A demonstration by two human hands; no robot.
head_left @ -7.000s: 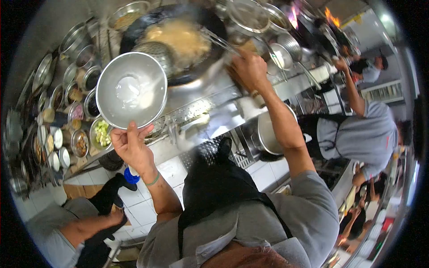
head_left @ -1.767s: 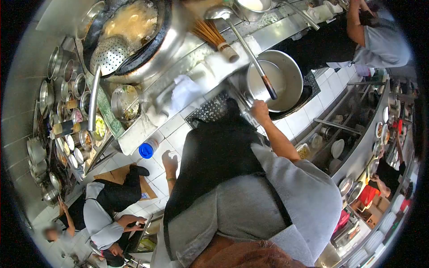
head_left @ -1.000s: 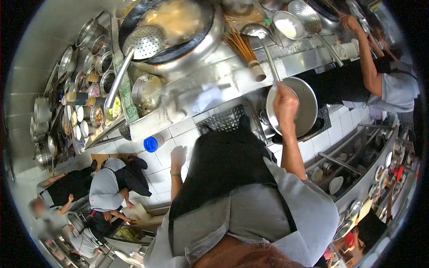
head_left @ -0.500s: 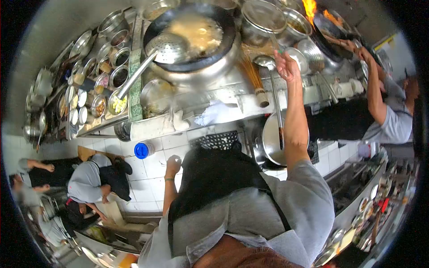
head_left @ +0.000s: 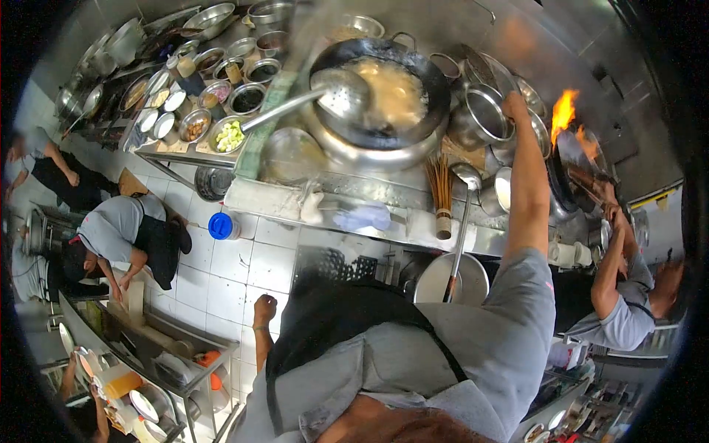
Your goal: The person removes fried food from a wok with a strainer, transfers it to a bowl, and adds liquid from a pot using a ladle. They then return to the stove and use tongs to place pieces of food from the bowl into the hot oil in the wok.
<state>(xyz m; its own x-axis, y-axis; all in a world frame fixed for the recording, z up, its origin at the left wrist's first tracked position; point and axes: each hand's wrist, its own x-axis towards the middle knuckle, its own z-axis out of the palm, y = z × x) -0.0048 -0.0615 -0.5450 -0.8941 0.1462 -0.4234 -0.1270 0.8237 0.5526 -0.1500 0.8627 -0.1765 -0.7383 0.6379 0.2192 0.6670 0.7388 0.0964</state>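
Sieve: since half a second ago the sieve (head_left: 493, 72) has been moved, and is now tipped up at the far side of the steel pot (head_left: 467, 127), whose mouth is uncovered.
Right hand: the right hand (head_left: 515, 108) is stretched far forward and clenched at the near edge of the sieve, though its fingertips are hidden.
Left hand: the left hand (head_left: 264, 310) is held low over the floor tiles beside the apron, fingers curled; how tightly they are closed cannot be told.
Wok: pale, bubbling liquid (head_left: 391, 92) is held in the black wok (head_left: 437, 114), left of the steel pot.
Skimmer: the holed bowl of the skimmer (head_left: 343, 94) is rested over the wok's left side, its handle pointed toward a bowl of chopped greens (head_left: 230, 136).
Ladle: the ladle (head_left: 459, 240) is laid across the counter edge, its handle end hung over the large pot (head_left: 478, 284) below.
Brush: the stick brush (head_left: 442, 199) is placed just left of the ladle.
Cloth: a pale cloth (head_left: 362, 217) is left crumpled on the counter edge.
Flame: an orange flame (head_left: 564, 111) is seen at the right, where another person (head_left: 624, 314) is stationed.
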